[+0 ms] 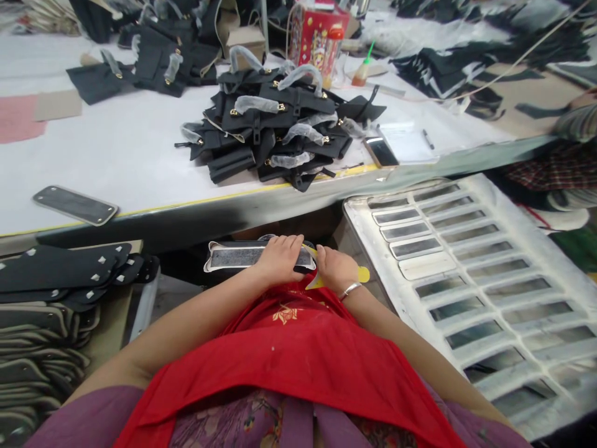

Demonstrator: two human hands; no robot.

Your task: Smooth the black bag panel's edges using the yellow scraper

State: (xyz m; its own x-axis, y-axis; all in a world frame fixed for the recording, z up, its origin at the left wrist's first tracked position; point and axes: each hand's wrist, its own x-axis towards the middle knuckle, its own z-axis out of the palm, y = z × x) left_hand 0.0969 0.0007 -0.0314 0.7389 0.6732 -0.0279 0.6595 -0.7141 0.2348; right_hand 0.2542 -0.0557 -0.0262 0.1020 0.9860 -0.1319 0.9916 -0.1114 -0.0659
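Observation:
In front of my lap is a black bag (237,256), its long grey bottom face turned up inside a whitish rim. My left hand (280,258) lies across its right part, fingers curled over the far edge, gripping it. Close beside it, at the bag's right end, my right hand (339,269) is closed around a flat yellow scraper (363,274). The rounded end sticks out on the right, while a pointed part shows to the left below the fingers. My fingers hide where the scraper meets the bag.
Black bags with wrapped handles (280,124) are heaped on the white table (140,162). A loose base panel (75,205) lies at its left. Black pieces (41,323) are stacked on my left. On my right is a slatted white rack (405,298) carrying several panels. A phone (381,152) rests near the table edge.

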